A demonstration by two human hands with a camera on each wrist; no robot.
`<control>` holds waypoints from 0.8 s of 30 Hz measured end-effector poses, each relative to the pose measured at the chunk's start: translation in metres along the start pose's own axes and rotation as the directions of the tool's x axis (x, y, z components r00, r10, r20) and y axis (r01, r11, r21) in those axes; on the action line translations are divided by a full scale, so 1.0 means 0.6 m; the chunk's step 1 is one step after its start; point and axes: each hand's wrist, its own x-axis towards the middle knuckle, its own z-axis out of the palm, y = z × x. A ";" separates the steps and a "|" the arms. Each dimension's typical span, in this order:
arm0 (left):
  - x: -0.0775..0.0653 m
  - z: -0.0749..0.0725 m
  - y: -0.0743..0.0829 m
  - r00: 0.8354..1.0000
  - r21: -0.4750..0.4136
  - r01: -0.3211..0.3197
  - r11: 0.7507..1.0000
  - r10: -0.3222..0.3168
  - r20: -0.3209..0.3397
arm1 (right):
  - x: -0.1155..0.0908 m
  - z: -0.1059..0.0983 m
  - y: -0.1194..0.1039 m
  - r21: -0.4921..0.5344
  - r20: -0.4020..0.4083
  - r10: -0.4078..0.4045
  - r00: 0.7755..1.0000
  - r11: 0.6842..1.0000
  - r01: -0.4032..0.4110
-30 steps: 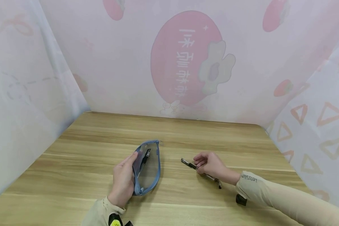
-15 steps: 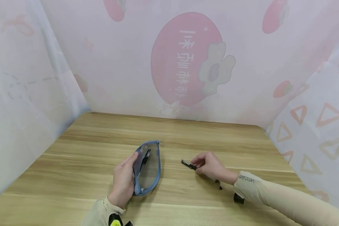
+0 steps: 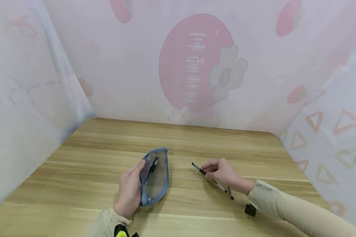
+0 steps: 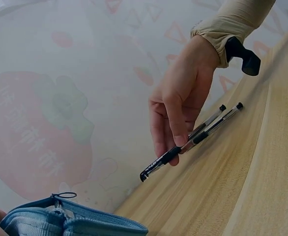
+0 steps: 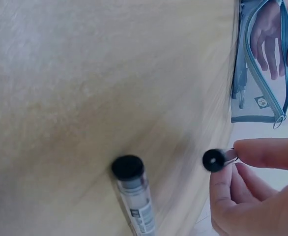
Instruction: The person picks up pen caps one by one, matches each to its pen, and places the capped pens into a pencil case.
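My left hand (image 3: 130,189) grips a see-through pencil case (image 3: 161,179) with blue zipper edging, its mouth unzipped. Inside lies a black-and-clear pen (image 3: 151,169). To the right, my right hand (image 3: 223,172) pinches a second pen (image 3: 219,186) between thumb and fingers, tilted and lifted slightly off the table. Below that hand a third pen (image 5: 140,209) lies on the wood, mostly covered by the hand in the head view. In the left wrist view the case's zipper edge (image 4: 104,223) shows at the bottom.
The wood-grain table (image 3: 92,171) is enclosed by printed cloth at the back (image 3: 130,72) and both sides. A black wrist strap piece (image 3: 250,210) hangs below the right cuff.
My right hand has taken hold of one pen and raised it a little, so it now stands apart from the pen below. The left hand and pencil case have stayed put.
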 end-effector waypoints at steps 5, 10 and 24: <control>0.000 0.001 0.001 1.000 -0.007 0.007 1.000 -0.007 -0.009 | -0.001 -0.001 0.002 -0.010 0.027 0.003 1.000 1.000 -0.002; 0.000 0.002 0.001 1.000 -0.011 -0.002 1.000 0.002 -0.007 | -0.001 0.001 0.006 0.023 0.046 0.015 0.999 1.000 -0.016; 0.000 0.001 -0.001 1.000 0.007 0.004 1.000 -0.004 -0.025 | 0.001 0.017 0.003 0.095 -0.015 0.063 0.998 0.994 -0.061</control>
